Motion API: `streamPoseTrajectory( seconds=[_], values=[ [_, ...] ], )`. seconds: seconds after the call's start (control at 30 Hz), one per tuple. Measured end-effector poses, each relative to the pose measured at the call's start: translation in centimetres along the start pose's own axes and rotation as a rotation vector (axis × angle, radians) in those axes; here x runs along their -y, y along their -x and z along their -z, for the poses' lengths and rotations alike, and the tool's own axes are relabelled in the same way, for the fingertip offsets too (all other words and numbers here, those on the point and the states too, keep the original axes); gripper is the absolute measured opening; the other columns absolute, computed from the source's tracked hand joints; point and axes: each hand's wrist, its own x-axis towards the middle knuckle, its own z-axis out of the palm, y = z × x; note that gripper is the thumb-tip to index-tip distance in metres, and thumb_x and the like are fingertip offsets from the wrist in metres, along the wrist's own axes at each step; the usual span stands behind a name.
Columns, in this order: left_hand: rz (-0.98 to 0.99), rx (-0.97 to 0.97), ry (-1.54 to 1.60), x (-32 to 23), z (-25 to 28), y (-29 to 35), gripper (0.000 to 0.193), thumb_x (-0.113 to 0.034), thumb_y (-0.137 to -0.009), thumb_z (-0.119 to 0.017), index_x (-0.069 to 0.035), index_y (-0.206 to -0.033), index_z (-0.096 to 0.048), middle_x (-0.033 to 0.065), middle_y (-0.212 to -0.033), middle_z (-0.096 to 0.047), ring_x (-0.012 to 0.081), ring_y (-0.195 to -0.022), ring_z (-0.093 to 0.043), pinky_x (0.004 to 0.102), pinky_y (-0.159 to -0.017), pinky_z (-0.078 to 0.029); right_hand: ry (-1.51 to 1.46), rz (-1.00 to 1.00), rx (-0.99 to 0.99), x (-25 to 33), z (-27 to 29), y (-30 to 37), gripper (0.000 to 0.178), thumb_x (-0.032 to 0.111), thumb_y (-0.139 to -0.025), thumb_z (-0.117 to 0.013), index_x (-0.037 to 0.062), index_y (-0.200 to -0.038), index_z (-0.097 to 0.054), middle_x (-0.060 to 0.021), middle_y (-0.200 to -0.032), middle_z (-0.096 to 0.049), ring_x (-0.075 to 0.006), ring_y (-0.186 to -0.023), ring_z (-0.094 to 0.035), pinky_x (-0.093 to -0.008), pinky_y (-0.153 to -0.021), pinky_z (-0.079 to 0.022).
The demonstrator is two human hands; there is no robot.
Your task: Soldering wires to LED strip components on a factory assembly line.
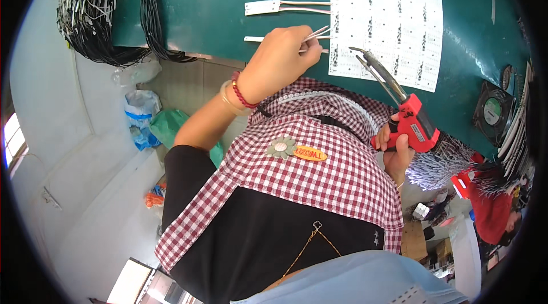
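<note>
My left hand (288, 56) is closed in a pinch on thin pale wires (315, 33), just above the near left edge of a white panel (388, 21) with rows of small black marks. In my right hand (401, 157) is a red soldering gun (418, 123), gripped by its handle. Its dark metal tip points up and left over the panel's lower part. Left of the panel, several flat white strips (262, 7) lie on the green tabletop (211, 1), with wires running from them to the panel's edge. The ends of the pinched wires are partly hidden by my fingers.
Bundles of black cables (154, 13) hang over the table's left edge. A black fan (492, 104) and bundled wires (516, 121) sit at the right. Plastic bags (141, 118) lie below on the left. Someone in a red sleeve (491, 213) is at the far lower right.
</note>
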Motion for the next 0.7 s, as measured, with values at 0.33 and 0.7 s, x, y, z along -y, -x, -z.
streamPoseTrajectory(
  seconds=[0.33,0.7],
  values=[
    [-0.040,-0.234,-0.088,-0.1,-2.4,0.1,0.017,-0.010,-0.077,-0.061,0.005,-0.072,-0.054,0.0183,-0.068,-0.060,0.0319,-0.058,-0.058,0.0346,-0.053,-0.045,0.094,-0.070,-0.044,-1.1,-0.5,0.6,0.052,0.036,-0.086,-0.059,-0.0015,-0.118,-0.042,-0.0052,-0.071,-0.047,-0.0117,-0.054,-0.042,-0.0276,-0.052,-0.038],
    [-0.036,-0.250,-0.168,0.2,-2.4,-0.5,0.017,-0.009,-0.076,-0.061,0.004,-0.070,-0.051,0.0184,-0.068,-0.060,0.0346,-0.061,-0.059,0.0368,-0.053,-0.046,0.222,-0.025,-0.048,-1.3,-1.6,0.4,0.044,0.031,-0.086,-0.059,-0.0013,-0.113,-0.047,-0.0038,-0.068,-0.048,-0.0112,-0.054,-0.042,-0.0271,-0.053,-0.038]
  ],
)
